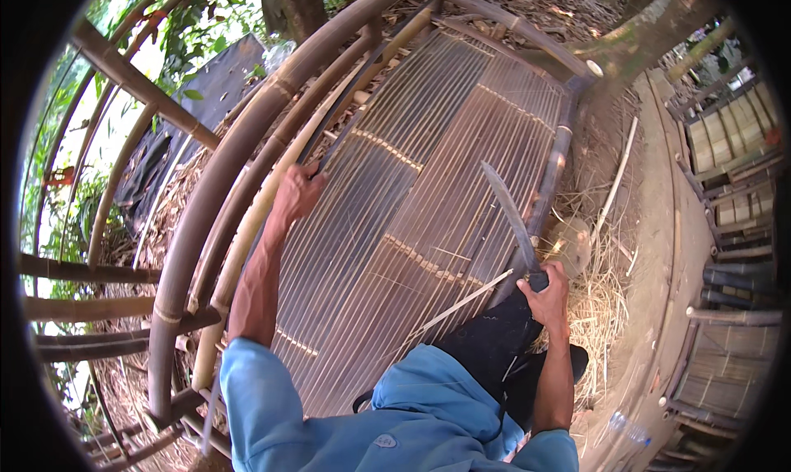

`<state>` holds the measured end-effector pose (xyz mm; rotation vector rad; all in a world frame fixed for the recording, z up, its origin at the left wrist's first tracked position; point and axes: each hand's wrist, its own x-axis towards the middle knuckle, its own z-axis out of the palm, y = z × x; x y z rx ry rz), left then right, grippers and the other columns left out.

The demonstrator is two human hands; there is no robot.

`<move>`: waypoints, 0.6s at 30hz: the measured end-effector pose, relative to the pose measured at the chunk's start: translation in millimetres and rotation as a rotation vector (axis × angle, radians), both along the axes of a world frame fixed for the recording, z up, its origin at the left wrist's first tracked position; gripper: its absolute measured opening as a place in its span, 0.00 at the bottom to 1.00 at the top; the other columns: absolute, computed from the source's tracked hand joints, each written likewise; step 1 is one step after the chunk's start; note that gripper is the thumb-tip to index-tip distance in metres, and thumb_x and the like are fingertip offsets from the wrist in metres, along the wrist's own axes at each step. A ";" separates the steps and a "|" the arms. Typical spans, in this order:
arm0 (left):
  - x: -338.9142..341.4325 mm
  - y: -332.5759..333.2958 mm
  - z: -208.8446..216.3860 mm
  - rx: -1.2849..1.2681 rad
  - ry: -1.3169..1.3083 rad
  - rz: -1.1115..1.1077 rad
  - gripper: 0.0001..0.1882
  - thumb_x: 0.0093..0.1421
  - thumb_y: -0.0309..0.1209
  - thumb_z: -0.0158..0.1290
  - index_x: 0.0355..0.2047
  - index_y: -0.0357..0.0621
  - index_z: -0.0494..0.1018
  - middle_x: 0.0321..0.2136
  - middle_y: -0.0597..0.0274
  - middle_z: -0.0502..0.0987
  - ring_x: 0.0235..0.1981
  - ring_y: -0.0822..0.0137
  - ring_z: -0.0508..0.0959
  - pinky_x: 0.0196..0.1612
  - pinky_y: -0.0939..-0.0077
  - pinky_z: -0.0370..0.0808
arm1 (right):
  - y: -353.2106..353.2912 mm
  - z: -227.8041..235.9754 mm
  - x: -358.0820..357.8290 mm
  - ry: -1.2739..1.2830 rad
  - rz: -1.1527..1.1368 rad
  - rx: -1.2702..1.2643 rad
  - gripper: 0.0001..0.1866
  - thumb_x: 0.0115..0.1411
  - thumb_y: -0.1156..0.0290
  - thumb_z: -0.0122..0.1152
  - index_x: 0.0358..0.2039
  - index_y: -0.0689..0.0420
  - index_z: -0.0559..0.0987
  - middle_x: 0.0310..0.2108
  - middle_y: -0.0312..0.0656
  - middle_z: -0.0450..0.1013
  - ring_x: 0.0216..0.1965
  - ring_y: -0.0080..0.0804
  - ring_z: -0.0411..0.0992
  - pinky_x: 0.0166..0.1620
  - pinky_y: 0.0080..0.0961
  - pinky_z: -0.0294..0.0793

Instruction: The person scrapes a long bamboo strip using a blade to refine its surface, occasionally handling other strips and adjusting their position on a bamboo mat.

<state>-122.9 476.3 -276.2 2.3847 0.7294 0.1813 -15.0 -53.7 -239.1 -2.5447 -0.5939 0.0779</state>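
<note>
A large panel of thin bamboo slats [412,192] lies slanted in front of me, framed by thick bamboo poles [222,175]. My left hand [297,190] reaches up along the panel's left side and grips a thin dark strip [346,130] that runs up beside the poles. My right hand [545,295] is closed on the handle of a long curved knife [509,212], its blade pointing up over the slats' right part. A loose pale sliver [461,306] rests on the slats near my knee.
Dry straw and shavings [601,299] cover the ground to the right. Stacked bamboo panels [733,142] and poles stand at the far right. A bamboo fence [91,307] and a dark sheet [198,101] lie left. A plastic bottle [630,427] lies bottom right.
</note>
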 end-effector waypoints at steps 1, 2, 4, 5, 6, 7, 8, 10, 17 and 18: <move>2.5 8.2 -10.7 0.002 0.028 0.003 0.19 0.61 0.39 0.55 0.51 0.48 0.81 0.29 0.32 0.78 0.33 0.43 0.84 0.38 0.53 0.77 | 1.6 1.0 -1.6 0.003 -0.005 0.004 0.24 0.45 0.71 0.78 0.39 0.68 0.76 0.42 0.51 0.73 0.45 0.52 0.74 0.50 0.38 0.73; 0.5 10.3 -21.4 0.071 -0.009 0.053 0.19 0.61 0.40 0.55 0.50 0.48 0.81 0.30 0.33 0.79 0.33 0.43 0.83 0.39 0.52 0.77 | 0.7 2.2 -2.4 -0.005 -0.012 0.024 0.24 0.45 0.71 0.78 0.39 0.68 0.76 0.42 0.51 0.72 0.45 0.51 0.74 0.50 0.38 0.73; -22.6 18.9 -58.3 0.180 -0.080 0.180 0.18 0.62 0.42 0.55 0.47 0.50 0.82 0.32 0.36 0.81 0.33 0.43 0.83 0.43 0.50 0.78 | 13.0 1.0 -5.9 -0.022 0.000 0.033 0.24 0.45 0.71 0.78 0.39 0.68 0.76 0.42 0.51 0.72 0.45 0.51 0.73 0.50 0.39 0.73; -12.9 9.2 -67.7 0.139 -0.038 0.258 0.16 0.62 0.44 0.55 0.41 0.50 0.84 0.38 0.40 0.82 0.39 0.43 0.81 0.48 0.45 0.76 | 6.7 -1.0 -4.8 -0.002 -0.018 0.020 0.24 0.45 0.70 0.78 0.39 0.68 0.76 0.42 0.51 0.72 0.45 0.51 0.73 0.50 0.39 0.73; -11.5 11.4 -77.3 0.220 -0.038 0.217 0.16 0.62 0.44 0.55 0.41 0.49 0.83 0.39 0.40 0.81 0.42 0.42 0.79 0.49 0.45 0.74 | 5.9 0.5 -4.1 -0.011 -0.005 0.011 0.24 0.45 0.70 0.78 0.39 0.68 0.76 0.42 0.51 0.72 0.45 0.51 0.73 0.50 0.39 0.73; -16.6 18.5 -90.1 0.305 -0.030 0.183 0.16 0.62 0.43 0.55 0.42 0.48 0.82 0.41 0.39 0.80 0.44 0.41 0.78 0.50 0.44 0.73 | 8.6 2.5 -4.5 -0.016 0.018 0.006 0.24 0.45 0.70 0.78 0.39 0.68 0.76 0.42 0.51 0.72 0.45 0.51 0.73 0.50 0.39 0.73; -17.8 17.9 -100.3 0.377 -0.029 0.138 0.16 0.62 0.43 0.54 0.43 0.47 0.82 0.42 0.39 0.79 0.47 0.41 0.76 0.51 0.43 0.72 | 7.3 3.5 -3.9 -0.027 0.031 -0.009 0.24 0.45 0.70 0.78 0.39 0.68 0.76 0.42 0.51 0.72 0.45 0.51 0.73 0.50 0.39 0.73; -6.6 -7.4 -102.9 0.442 -0.042 0.174 0.19 0.62 0.42 0.54 0.47 0.45 0.79 0.45 0.38 0.77 0.50 0.40 0.72 0.53 0.43 0.70 | 1.8 4.4 -3.0 -0.021 0.017 -0.017 0.24 0.45 0.70 0.78 0.39 0.67 0.76 0.41 0.51 0.72 0.44 0.51 0.73 0.50 0.40 0.73; -66.2 -21.8 -105.0 0.561 -0.252 0.275 0.25 0.62 0.36 0.56 0.57 0.41 0.70 0.45 0.39 0.75 0.50 0.43 0.72 0.53 0.49 0.70 | 19.7 21.4 -10.7 0.159 -0.039 -0.066 0.21 0.49 0.66 0.77 0.39 0.61 0.78 0.28 0.51 0.78 0.33 0.51 0.78 0.40 0.42 0.75; -83.8 -21.8 -100.9 0.607 -0.265 0.310 0.25 0.62 0.35 0.56 0.59 0.41 0.69 0.45 0.40 0.75 0.49 0.43 0.72 0.53 0.49 0.70 | 24.0 22.4 -14.7 0.142 -0.016 -0.069 0.21 0.50 0.65 0.77 0.39 0.60 0.78 0.26 0.51 0.78 0.32 0.52 0.79 0.38 0.42 0.76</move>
